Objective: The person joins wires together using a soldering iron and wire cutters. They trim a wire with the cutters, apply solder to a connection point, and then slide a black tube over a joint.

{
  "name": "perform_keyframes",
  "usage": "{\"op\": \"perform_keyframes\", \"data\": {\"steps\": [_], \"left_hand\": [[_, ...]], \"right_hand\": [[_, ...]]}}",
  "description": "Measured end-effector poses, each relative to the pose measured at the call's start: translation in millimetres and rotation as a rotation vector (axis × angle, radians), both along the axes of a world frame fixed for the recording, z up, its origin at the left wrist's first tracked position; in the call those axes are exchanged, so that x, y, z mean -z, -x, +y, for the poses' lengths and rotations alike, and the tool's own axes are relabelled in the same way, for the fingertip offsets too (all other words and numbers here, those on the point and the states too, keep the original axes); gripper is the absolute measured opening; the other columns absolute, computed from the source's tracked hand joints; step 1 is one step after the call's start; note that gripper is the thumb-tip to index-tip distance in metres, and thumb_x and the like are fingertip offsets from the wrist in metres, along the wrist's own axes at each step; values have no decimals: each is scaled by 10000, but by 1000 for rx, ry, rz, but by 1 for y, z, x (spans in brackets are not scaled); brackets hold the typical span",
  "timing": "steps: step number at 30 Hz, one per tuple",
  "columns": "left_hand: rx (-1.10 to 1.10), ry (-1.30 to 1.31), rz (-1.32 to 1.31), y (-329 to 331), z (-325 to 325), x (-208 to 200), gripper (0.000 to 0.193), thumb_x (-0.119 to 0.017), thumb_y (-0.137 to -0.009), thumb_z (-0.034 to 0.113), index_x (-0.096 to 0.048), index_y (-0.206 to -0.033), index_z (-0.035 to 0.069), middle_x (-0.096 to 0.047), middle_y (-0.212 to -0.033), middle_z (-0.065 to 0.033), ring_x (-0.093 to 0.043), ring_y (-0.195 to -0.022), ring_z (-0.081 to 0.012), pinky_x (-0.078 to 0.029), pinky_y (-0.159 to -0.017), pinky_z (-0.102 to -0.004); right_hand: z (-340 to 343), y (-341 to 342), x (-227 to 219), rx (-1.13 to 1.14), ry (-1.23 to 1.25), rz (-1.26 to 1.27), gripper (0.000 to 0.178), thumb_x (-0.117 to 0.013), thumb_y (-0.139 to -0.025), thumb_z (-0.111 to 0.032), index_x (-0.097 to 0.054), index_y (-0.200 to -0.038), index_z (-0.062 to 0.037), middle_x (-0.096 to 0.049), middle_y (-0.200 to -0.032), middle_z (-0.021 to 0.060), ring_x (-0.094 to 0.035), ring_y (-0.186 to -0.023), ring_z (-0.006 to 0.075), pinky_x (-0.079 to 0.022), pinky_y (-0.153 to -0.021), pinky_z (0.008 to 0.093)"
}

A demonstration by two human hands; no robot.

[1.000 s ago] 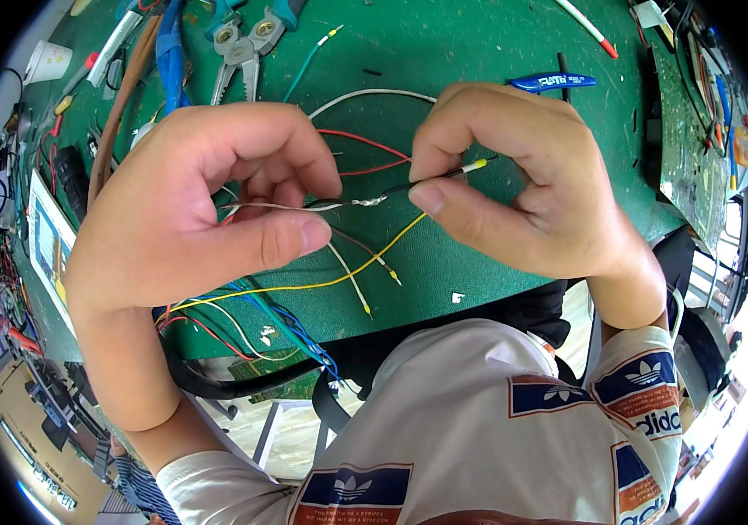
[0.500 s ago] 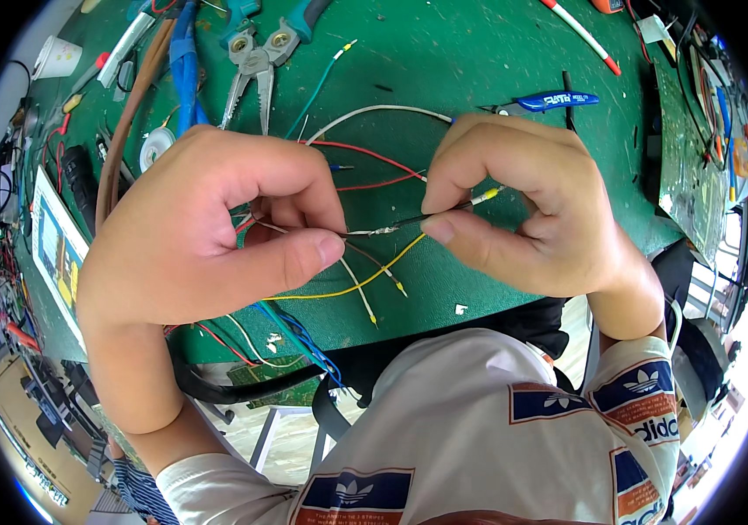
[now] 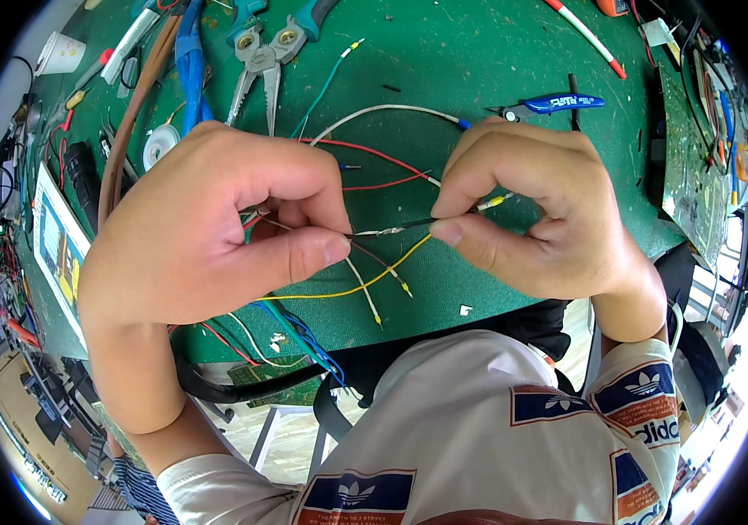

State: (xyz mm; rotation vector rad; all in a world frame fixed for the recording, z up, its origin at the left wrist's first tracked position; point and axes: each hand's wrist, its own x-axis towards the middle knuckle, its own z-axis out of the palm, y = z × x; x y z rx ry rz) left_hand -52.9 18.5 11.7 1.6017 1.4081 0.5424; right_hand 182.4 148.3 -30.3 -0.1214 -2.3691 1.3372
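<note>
Between my two hands runs a thin wire with a bare, silvery twisted joint (image 3: 384, 232). My left hand (image 3: 203, 232) is closed, thumb and forefinger pinching the wire on the left side of that joint. My right hand (image 3: 536, 206) pinches a short black sleeve (image 3: 418, 224) on the wire just right of the joint. Past the right fingertips, the wire ends in a yellow-collared tip (image 3: 495, 202). A yellow wire (image 3: 365, 286), red wires (image 3: 391, 159) and a white wire (image 3: 374, 108) fan out around my left hand, whose palm hides where they meet.
Grey pliers with teal handles (image 3: 260, 59) lie at the far left on the green mat (image 3: 479, 52). Blue-handled cutters (image 3: 558, 103) lie beyond my right hand. A blue cable (image 3: 188, 66), a paper cup (image 3: 61, 54) and a screen (image 3: 59, 241) are at left; a red-and-white pen (image 3: 580, 33) is far right.
Both hands appear slightly farther right, still pinching the wire and sleeve. The surroundings have also shifted a little in view. Nothing has been let go.
</note>
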Motion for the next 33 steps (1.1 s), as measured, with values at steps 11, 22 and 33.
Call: {"op": "perform_keyframes", "data": {"steps": [11, 22, 33], "left_hand": [[-103, 16, -193, 7, -2, -5, 287, -691, -896, 112, -656, -1103, -83, -707, -693, -72, -600, -552, -93, -460, -555, -233], [-297, -163, -426, 10, -7, -13, 200, -671, -845, 136, -591, -937, -23, -623, -700, -80, -579, -558, -102, -359, -441, -199], [-235, -41, -320, 38, -4, -11, 304, -677, -823, 101, -637, -1094, -30, -690, -871, -92, -660, -772, -146, -510, -715, -275]], "right_hand": [[2, 0, -2, 52, 68, -14, 121, -769, -781, 9, -666, -845, 6, -662, -761, 77, -622, -683, 188, -472, -625, 299], [-3, -2, -1, 43, 240, 45, 308, -746, -819, 51, -669, -1116, 17, -686, -895, 72, -650, -786, 157, -519, -757, 304], [1, 6, 10, 66, 17, 56, 260, -741, -831, 2, -669, -1080, 24, -689, -834, 119, -690, -748, 245, -539, -666, 350]]}}
